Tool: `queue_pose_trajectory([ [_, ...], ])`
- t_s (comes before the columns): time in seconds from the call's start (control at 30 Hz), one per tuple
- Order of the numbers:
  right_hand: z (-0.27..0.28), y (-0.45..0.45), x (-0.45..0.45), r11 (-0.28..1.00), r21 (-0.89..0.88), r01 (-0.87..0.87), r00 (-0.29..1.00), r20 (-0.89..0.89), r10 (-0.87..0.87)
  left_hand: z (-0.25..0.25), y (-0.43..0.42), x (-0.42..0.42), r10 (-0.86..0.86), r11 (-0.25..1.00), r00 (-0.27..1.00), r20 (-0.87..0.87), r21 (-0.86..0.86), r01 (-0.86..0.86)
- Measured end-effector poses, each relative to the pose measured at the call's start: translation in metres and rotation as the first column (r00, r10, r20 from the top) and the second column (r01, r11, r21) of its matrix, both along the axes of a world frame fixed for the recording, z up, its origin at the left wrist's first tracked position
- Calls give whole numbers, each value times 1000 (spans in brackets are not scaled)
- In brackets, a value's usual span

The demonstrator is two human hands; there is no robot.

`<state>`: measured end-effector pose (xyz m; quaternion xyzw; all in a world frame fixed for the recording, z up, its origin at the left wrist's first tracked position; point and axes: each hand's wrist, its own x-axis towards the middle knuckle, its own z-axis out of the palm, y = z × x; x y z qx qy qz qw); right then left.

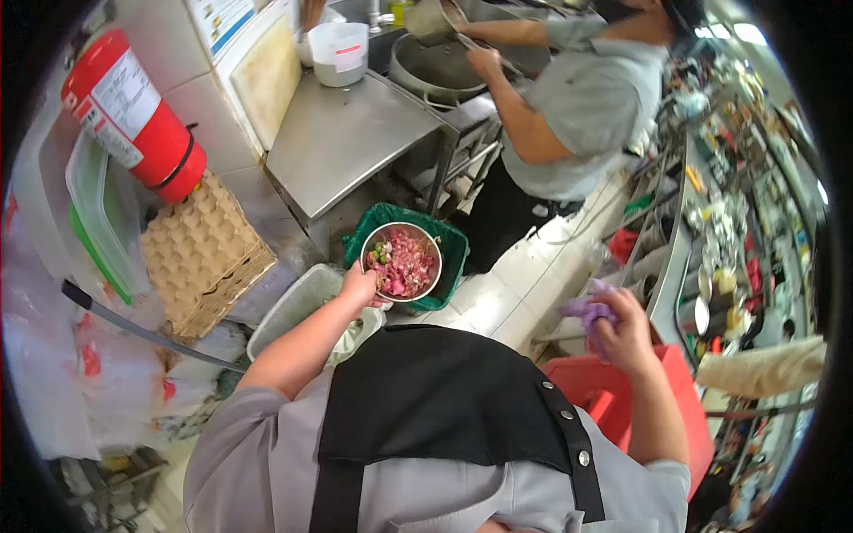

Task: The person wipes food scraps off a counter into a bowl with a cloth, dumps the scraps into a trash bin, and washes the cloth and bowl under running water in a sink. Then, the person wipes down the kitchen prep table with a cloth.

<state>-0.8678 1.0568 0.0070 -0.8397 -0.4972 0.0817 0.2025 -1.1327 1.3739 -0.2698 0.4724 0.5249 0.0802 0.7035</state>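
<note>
Around me is a cramped kitchen with a pale tiled floor (514, 311). Closest, at my right side, stands a red container (682, 391); above it my right hand (625, 327) is partly closed around a crumpled purple cloth (588, 313), its loose end hanging out past the fingers.

To my left, a pale tub (295, 306) sits below my forearm. Just past it my left hand (359, 286) is curled at the near left edge of a metal bowl (438, 268), which holds chopped pink pieces (409, 264) with some green bits. I cannot tell how firm that grip is. The bowl is above a green-lined bin (457, 253).

Held from one side only, the bowl could, I judge, tip under its load; a slack wrist or slippery rim would send pieces onto the tiles or the bowl into the bin.

Beyond lies a steel surface (355, 133), whose corner my bowl might knock if I swung it forward. Farther off, a co-worker (577, 115) bends over a large pot (435, 71); a step back could jostle my arm.
</note>
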Motion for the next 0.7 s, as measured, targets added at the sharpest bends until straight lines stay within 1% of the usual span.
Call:
queue_pose_trajectory([
  [0.03,-4,32,-2,997,-20,-76,997,-11,76,-4,8,-1,-1,1000,1000,-9,-4,1],
  [0.07,-13,63,4,982,11,-190,982,-6,190,-6,8,1,52,999,998,18,-4,-52],
  [0.1,-26,93,4,975,56,-213,974,-60,216,-4,16,2,38,999,999,28,29,-39],
  [0.13,-30,126,1,957,43,-288,953,-86,291,0,23,1,26,998,999,32,53,-28],
  [0.17,-38,159,2,908,90,-409,912,-4,411,-1,27,0,13,998,1000,28,67,-15],
  [0.2,-43,191,0,880,97,-464,885,7,466,-12,33,0,8,995,1000,27,94,-11],
  [0.23,-53,222,0,853,169,-495,863,-20,505,-22,40,-1,5,993,1000,20,120,-7],
  [0.27,-54,252,-10,857,216,-469,864,-90,495,-21,40,-1,52,994,998,47,96,-56],
  [0.3,-58,281,-12,842,229,-488,853,-77,516,-14,41,-3,100,991,993,70,84,-106],
  [0.33,-58,310,-17,821,264,-505,838,-76,540,-14,42,-5,113,991,992,59,73,-117],
  [0.37,-62,341,-20,809,278,-519,837,-27,546,-16,45,-5,125,990,991,52,65,-129],
  [0.4,-67,370,-24,809,316,-496,847,-32,531,-17,47,-4,142,988,989,47,58,-145],
  [0.47,-89,438,-17,816,299,-495,846,-47,531,-18,48,-1,183,967,983,-3,182,-179],
  [0.5,-89,458,-18,756,282,-590,788,-2,616,-1,46,-2,203,969,979,23,138,-204],
  [0.53,-101,482,-8,639,309,-704,692,102,714,-14,44,-2,242,954,970,3,184,-238],
  [0.57,-106,494,-4,548,314,-775,631,344,695,1,45,-3,169,971,985,-16,171,-164],
  [0.6,-101,486,-8,605,254,-755,655,244,715,3,41,-3,234,966,972,13,106,-234],
  [0.63,-94,470,-13,647,189,-739,673,157,723,22,37,-2,226,970,974,17,91,-226],
  [0.67,-97,456,-16,608,44,-793,607,-35,794,23,35,-1,257,964,966,5,67,-257],
  [0.7,-105,440,-17,531,-91,-842,537,-228,812,23,35,0,286,957,958,-4,47,-286],
])
